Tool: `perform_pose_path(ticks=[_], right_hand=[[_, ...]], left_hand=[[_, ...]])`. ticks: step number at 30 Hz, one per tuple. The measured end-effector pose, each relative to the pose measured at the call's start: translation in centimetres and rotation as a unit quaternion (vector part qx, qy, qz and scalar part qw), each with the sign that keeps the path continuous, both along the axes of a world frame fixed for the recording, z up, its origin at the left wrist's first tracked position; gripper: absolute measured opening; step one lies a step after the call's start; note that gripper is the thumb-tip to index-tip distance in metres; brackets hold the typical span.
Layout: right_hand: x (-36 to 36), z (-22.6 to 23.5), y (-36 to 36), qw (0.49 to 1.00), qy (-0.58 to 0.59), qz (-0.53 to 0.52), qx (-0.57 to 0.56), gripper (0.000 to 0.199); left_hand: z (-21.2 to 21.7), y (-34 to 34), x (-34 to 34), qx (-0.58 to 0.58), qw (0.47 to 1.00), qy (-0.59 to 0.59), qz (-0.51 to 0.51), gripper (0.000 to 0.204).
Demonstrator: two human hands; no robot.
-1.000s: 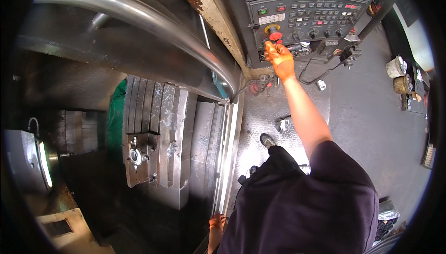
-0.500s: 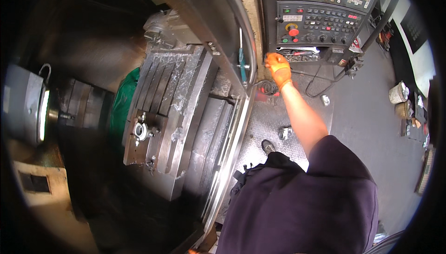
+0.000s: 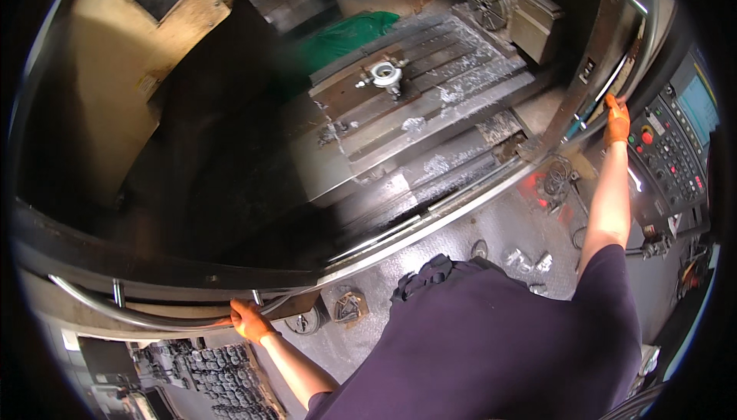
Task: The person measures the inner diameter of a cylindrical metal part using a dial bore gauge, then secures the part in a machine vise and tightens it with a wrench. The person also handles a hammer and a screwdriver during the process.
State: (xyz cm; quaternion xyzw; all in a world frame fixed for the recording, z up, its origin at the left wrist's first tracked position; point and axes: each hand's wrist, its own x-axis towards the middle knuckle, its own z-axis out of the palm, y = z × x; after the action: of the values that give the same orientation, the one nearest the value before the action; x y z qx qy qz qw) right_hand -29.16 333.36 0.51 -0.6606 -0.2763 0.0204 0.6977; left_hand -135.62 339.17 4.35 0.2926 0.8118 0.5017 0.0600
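My left hand (image 3: 249, 322), in an orange glove, is closed around a curved metal door handle (image 3: 146, 320) at the lower left. Far to the right, my other gloved hand, the right (image 3: 616, 120), closes on the curved tube handle (image 3: 654, 13) of the opposite machine door. A screwdriver with a teal grip (image 3: 572, 130) is tucked beside that handle, partly hidden. Between the doors, a pale ring-shaped part (image 3: 390, 83) is clamped on a brown fixture plate (image 3: 349, 97), apart from both hands.
The slotted machine table (image 3: 453, 59) carries metal chips, with a round-faced chuck unit (image 3: 491, 5) at its far end. A green sheet (image 3: 338, 42) lies behind. The control panel (image 3: 668, 143) stands right. A door rail (image 3: 461, 209) crosses before me; a box (image 3: 351, 307) sits on the floor.
My view has swung left. My left hand has come into sight, holding the left door handle. My right hand has gone from beside the control panel to the right door handle.
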Motion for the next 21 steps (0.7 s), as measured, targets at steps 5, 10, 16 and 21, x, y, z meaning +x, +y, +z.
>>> perform_pose_path(ticks=[5, 10, 16, 21], right_hand=[[-3.8, 0.0, 1.2, 0.997, 0.055, 0.018, 0.049, 0.027], [-13.8, 1.6, 1.5, 0.993, 0.066, 0.044, 0.085, 0.013], [-23.4, 3.3, 1.3, 0.992, 0.07, 0.1, 0.04, 0.015], [-33.5, 5.9, 0.8, 0.986, 0.068, 0.153, 0.014, 0.02]], left_hand=[[2.7, -3.6, 0.0, 0.145, 0.956, 0.224, 0.119, 0.048], [3.7, -0.9, -3.9, 0.266, 0.959, -0.026, -0.091, 0.048], [5.0, 0.3, -1.4, 0.303, 0.946, -0.088, -0.075, 0.032], [6.2, -1.6, 4.8, 0.274, 0.946, -0.13, -0.111, 0.027]])
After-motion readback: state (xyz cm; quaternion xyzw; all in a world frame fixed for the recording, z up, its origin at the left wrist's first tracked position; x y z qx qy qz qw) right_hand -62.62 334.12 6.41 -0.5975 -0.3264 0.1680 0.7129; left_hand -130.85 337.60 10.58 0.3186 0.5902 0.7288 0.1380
